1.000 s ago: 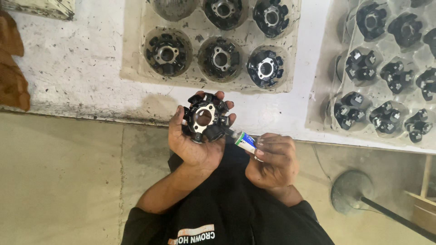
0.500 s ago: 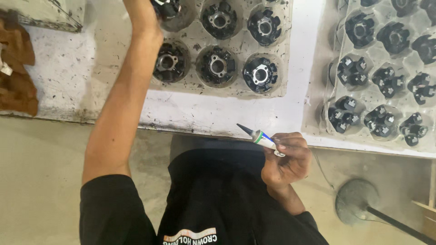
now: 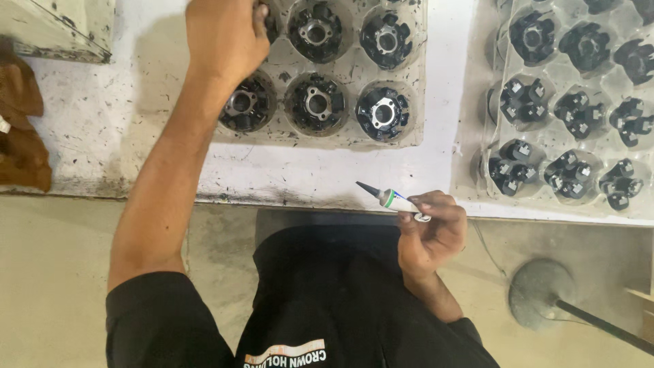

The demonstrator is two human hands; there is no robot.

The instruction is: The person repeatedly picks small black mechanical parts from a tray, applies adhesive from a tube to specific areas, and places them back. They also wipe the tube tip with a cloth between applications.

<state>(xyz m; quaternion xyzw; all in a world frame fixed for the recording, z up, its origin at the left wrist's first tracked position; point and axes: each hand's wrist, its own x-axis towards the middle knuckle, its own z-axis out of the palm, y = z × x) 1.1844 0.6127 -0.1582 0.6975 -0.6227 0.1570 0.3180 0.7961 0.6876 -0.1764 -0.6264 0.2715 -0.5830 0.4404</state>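
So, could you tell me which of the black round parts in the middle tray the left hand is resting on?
The left hand covers the top-left part of the middle tray; the other five sit untouched in their pockets.

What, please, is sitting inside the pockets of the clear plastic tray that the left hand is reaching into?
The clear plastic tray holds round black metal hub parts with silver centres, one per visible pocket. The left hand covers the top-left pocket, so its contents are mostly hidden.

View: a single head-worn camera is being used.
Direction: the bench [image 3: 327,177] is being looked at steeply downward, over the wearer's torso.
Nearness: everything is being seen within arm's reach.
Overlap: nothing is being shared with another view.
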